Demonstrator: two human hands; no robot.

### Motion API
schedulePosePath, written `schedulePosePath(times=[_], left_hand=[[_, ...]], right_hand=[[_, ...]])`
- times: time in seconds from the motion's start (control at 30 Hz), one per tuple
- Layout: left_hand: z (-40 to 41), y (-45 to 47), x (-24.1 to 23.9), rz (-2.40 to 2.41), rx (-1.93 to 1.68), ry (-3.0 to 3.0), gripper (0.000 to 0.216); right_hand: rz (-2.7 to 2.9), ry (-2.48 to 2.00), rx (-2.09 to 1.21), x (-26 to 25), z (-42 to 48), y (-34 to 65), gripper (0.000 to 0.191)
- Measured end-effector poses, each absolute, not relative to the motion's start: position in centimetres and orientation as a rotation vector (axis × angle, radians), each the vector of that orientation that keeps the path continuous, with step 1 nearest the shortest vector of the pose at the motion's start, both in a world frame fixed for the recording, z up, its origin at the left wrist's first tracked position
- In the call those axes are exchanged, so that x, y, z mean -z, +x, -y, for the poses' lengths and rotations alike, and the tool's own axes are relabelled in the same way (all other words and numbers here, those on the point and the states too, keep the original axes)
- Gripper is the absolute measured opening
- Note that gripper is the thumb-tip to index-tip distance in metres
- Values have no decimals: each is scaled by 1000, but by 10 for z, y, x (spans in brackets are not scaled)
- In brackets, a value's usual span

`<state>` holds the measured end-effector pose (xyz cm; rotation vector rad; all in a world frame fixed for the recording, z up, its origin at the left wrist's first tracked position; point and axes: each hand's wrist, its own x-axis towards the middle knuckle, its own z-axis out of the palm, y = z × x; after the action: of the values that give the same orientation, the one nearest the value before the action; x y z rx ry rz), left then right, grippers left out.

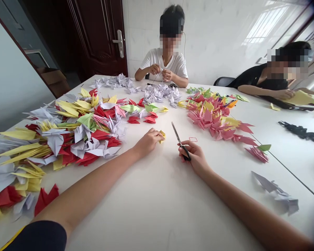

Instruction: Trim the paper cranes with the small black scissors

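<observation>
Over the middle of the table, my left hand (148, 142) has its fingers closed on a small yellow folded paper piece (162, 136), partly hidden by the fingertips. My right hand (195, 157) grips a pair of scissors (177, 134) by the black handles. The metal blades point up and away from me, and look closed or nearly so. A gap of bare table lies between the scissors and the yellow piece. Just beyond my right hand is a thin red outline (193, 139) on the tabletop; I cannot tell what it is.
A big heap of white, yellow, red and green folded papers (68, 136) covers the left side. Pink ones (211, 115) lie right of centre, white ones (161, 94) at the back. A grey-white folded piece (277, 191) and black strands (300, 132) lie right. Two people (163, 62) sit across.
</observation>
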<state>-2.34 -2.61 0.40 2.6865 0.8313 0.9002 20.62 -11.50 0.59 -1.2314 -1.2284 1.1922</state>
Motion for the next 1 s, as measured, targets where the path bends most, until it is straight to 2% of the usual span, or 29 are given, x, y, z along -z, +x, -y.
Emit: schedulePosePath(times=[0.47, 0.77, 1.0], left_hand=[[28, -21, -8, -986, -650, 2721, 47], [30, -25, -17, -974, -887, 2331, 26], [26, -25, -16, -1050, -891, 2263, 11]], right_hand=[[1350, -1214, -1189, -3, 117, 206, 38], [1310, -1194, -1150, -6, 121, 206, 40], [1348, -1198, -1161, -9, 121, 203, 39]])
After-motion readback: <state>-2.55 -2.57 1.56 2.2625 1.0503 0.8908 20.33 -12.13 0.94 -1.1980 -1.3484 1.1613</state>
